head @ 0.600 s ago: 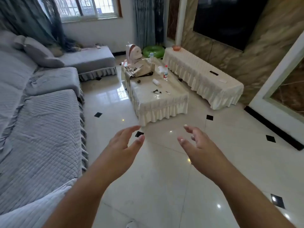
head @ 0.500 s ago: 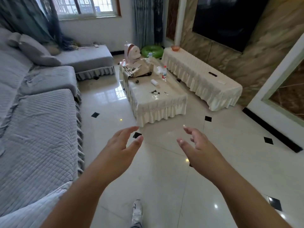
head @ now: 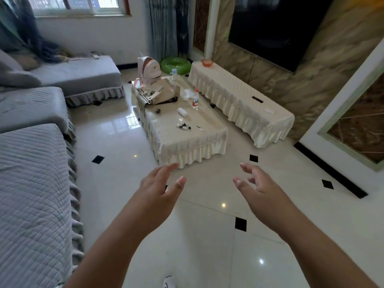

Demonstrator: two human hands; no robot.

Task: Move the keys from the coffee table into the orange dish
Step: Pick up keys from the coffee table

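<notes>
The right hand (head: 259,188) and left hand (head: 160,188) hang out over the floor with fingers loosely spread, grasping and touching nothing. The keys (head: 184,127) lie well ahead of both hands on the cloth-covered worktop (head: 187,140), and the orange dish (head: 207,62) sits farther off, ahead and right, on the long side worktop (head: 245,104). The approach should probably bring one hand right above the keys before pinching, so the loose bunch lifts together.
</notes>
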